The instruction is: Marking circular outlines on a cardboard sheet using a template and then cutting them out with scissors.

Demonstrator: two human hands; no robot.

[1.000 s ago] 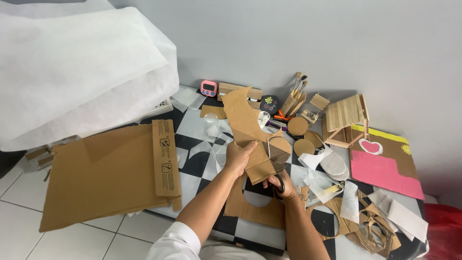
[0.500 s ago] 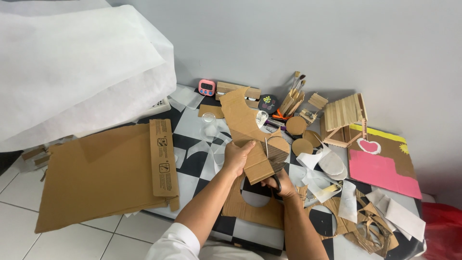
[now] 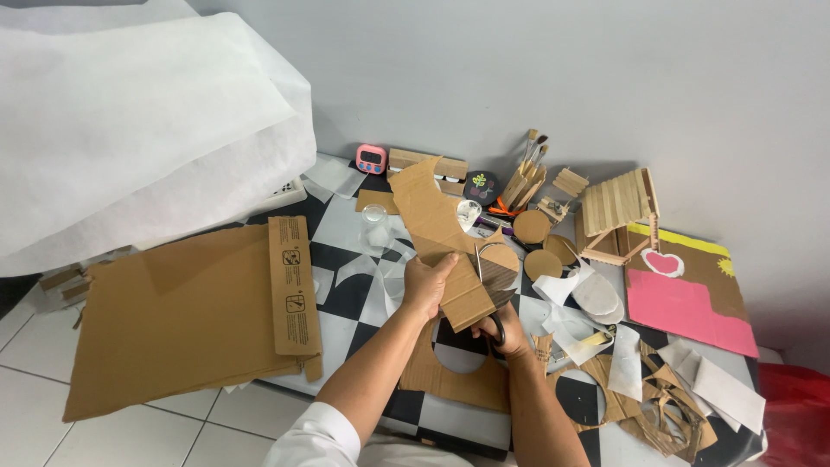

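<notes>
My left hand (image 3: 426, 284) grips a long, irregular strip of brown cardboard (image 3: 437, 233) that rises away from me over the checkered mat. My right hand (image 3: 504, 328) is closed on black-handled scissors (image 3: 491, 298), their blades set into the right edge of the cardboard near its lower end. Under both hands lies a flat cardboard sheet with a round hole (image 3: 458, 372) cut out of it.
A large flattened cardboard box (image 3: 181, 316) lies at left, white fabric (image 3: 130, 130) above it. Cardboard discs (image 3: 532, 227), paintbrushes (image 3: 529, 164), a stick house (image 3: 616, 212), a pink timer (image 3: 371, 159), a pink-painted board (image 3: 683, 303) and scraps (image 3: 657, 402) crowd the black-and-white mat (image 3: 346, 294) by the wall.
The view has shifted slightly. Both hands stay on the cardboard strip and scissors; the strip has tilted a little.
</notes>
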